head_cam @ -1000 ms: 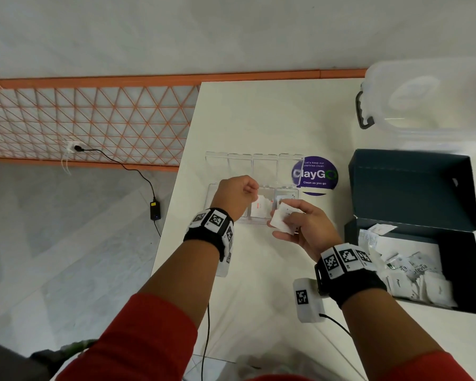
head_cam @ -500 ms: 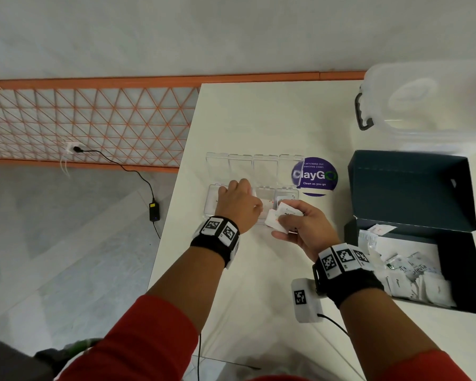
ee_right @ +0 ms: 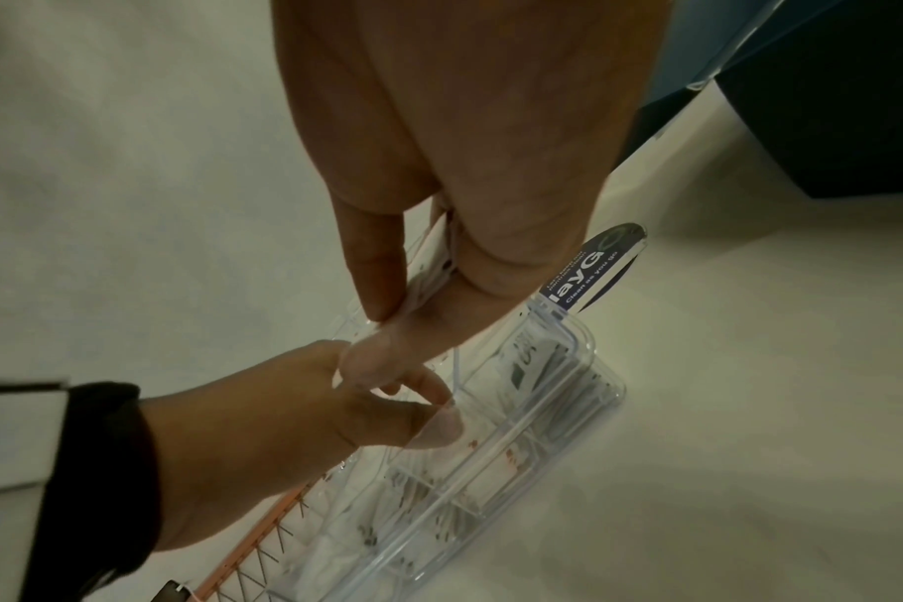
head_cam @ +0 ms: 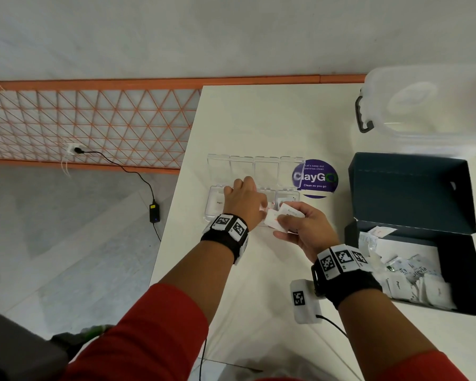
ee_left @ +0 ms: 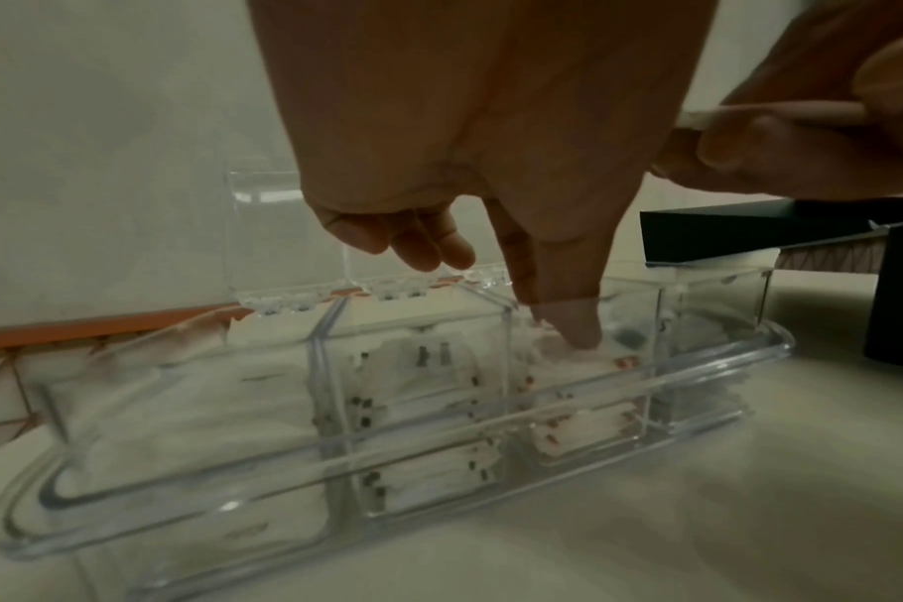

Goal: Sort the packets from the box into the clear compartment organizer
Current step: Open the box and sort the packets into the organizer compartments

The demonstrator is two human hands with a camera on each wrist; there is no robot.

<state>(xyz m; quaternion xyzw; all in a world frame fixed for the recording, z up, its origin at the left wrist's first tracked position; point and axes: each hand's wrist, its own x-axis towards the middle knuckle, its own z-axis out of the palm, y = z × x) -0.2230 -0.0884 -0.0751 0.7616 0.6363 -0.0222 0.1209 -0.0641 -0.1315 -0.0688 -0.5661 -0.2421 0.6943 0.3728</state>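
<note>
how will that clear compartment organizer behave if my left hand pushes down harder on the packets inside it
The clear compartment organizer looks like rigid plastic with a broad flat base on the table, so it probably won't tip. It seems light, and the table looks smooth, so a sideways shove could slide it. The left hand presses packets that look thin and likely to flatten.

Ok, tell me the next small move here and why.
Probably lift the left hand clear of the organizer. Its thumb is pressing red-printed packets down in the third compartment, blocking it, while the right hand holds more packets just beside it, ready to drop in.
</note>
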